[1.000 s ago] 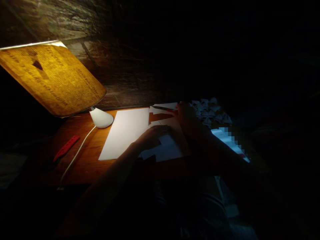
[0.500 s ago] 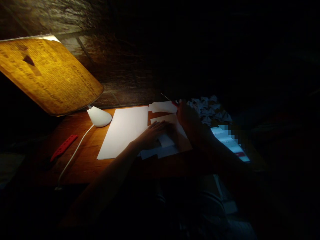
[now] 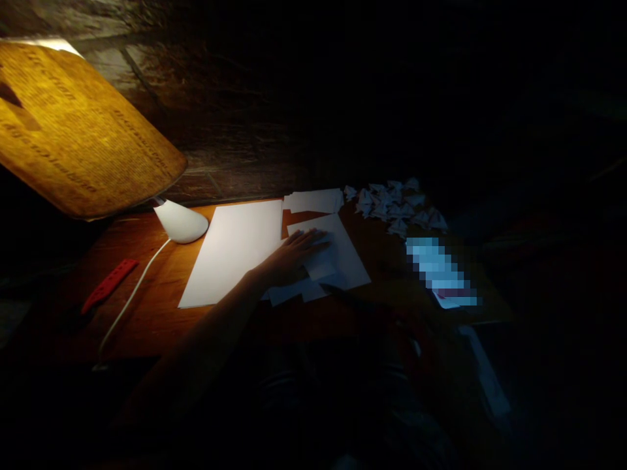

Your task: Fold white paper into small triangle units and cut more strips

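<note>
My left hand (image 3: 306, 245) lies flat, fingers outstretched, on white paper sheets (image 3: 350, 258) near the middle of the wooden table. Smaller pieces of paper (image 3: 291, 292) stick out below it. My right hand (image 3: 411, 336) is in deep shadow at the table's front edge, to the right of the papers. It grips a long, thin, dark blade (image 3: 345, 294) with a reddish handle, whose tip reaches the near edge of the papers. The dark hides whether this is a knife or scissors.
A large white sheet stack (image 3: 235, 254) lies at left, beside a lamp (image 3: 181, 222) with a white cord and printed shade. A red-handled object (image 3: 110, 284) lies farther left. Cut papers (image 3: 313, 201), folded paper pieces (image 3: 377, 202) and a lit phone (image 3: 441, 271) are behind and right.
My right hand has come back from the far side of the papers toward me and to the right, bringing the blade along. My left hand stays on the paper. The view has shifted slightly.
</note>
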A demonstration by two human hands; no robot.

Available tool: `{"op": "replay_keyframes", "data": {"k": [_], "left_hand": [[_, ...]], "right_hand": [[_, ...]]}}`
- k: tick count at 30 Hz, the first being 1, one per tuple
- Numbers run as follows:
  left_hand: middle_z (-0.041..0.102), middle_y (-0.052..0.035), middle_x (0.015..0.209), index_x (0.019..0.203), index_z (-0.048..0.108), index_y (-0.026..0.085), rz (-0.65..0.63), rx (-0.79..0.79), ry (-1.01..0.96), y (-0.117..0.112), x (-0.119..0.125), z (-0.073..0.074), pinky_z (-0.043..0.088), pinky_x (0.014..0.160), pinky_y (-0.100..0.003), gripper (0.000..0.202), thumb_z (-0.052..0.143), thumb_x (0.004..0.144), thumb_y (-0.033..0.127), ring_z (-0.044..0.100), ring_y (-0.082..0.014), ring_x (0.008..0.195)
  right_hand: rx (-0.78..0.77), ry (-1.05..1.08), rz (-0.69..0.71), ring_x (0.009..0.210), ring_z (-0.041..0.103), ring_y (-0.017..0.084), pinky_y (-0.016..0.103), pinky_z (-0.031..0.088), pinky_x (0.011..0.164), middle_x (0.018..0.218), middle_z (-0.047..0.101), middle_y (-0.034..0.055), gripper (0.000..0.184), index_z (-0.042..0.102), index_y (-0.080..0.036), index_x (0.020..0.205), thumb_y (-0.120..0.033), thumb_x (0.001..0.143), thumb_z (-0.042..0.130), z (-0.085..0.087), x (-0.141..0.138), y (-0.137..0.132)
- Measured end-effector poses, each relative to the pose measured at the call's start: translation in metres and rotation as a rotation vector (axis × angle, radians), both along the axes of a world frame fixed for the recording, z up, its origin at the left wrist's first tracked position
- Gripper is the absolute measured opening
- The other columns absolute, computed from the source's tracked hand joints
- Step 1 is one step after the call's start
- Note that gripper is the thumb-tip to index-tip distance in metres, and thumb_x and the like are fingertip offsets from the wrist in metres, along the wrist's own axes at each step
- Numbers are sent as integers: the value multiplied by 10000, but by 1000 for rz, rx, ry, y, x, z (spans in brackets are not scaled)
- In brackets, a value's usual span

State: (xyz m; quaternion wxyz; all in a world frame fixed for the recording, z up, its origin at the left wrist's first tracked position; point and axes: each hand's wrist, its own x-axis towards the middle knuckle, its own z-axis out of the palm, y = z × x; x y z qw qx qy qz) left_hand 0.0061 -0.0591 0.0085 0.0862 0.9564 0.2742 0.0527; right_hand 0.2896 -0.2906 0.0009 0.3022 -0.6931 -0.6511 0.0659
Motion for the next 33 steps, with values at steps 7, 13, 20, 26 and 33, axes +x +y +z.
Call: {"op": "replay_keyframes", "data": {"k": [7,13,20,26,33], "left_hand": [[194,-102,1820,1723,265,298,-16,-71,-14,-2,0,7,167,1355,-630,946,690,884,190,140,-346,1693],[210,-70,1817,1705,318,352,-97,-98,-48,-5,-6,20,132,1352,-669,929,778,908,480,126,-374,1692],[162,-61,1828,1714,286,345,-108,-31,46,-16,3,15,104,1371,-608,853,566,1002,721,143,-345,1692],[122,-78,1833,1743,158,335,-68,62,46,-33,-6,8,97,1361,-652,911,510,1010,745,123,-378,1690],[131,-79,1833,1743,129,351,-70,51,18,-42,-15,-12,172,1351,-661,913,523,1011,729,147,-392,1683]], "right_hand": [[-39,2,-22,923,718,326,441,568,706,1063,765,115,273,714,-314,1179,-413,1048,496,-2,-6,12],[-18,-22,-24,952,672,330,443,543,747,1058,722,138,232,725,-277,1080,-390,1036,527,-4,-11,21],[47,-92,21,919,671,288,405,514,759,1041,743,117,198,714,-228,1129,-305,1042,553,-2,-18,19],[12,-96,35,946,673,287,399,503,770,1108,736,107,187,722,-256,1166,-257,1037,588,1,-29,27],[-25,-87,73,1023,655,315,445,503,856,1176,719,127,217,711,-230,1222,-239,1037,597,7,-40,45]]}}
